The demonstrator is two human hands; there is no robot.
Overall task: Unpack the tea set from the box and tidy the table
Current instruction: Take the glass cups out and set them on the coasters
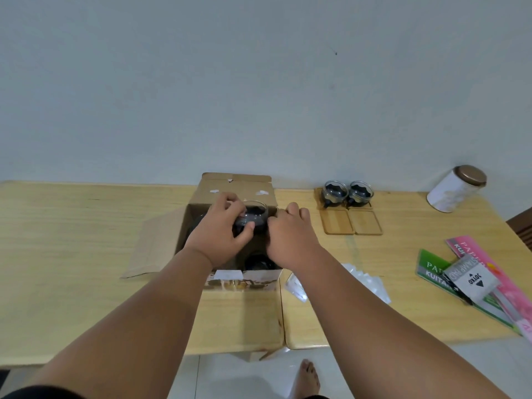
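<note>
Matt brown cardboard box on a smooth pale wooden table; glossy glass cup.

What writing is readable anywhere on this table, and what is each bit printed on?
"JOYKO", upside down: grey stamp pad box.
"STAMP PAD", tilted: same box.
"PAP..." over "KUITA...", cut off: green booklet.
"PAP..." over "KUI...", cut off: pink booklet.
Print on the cardboard box: too blurred to read.
White canister: no readable text.
</note>
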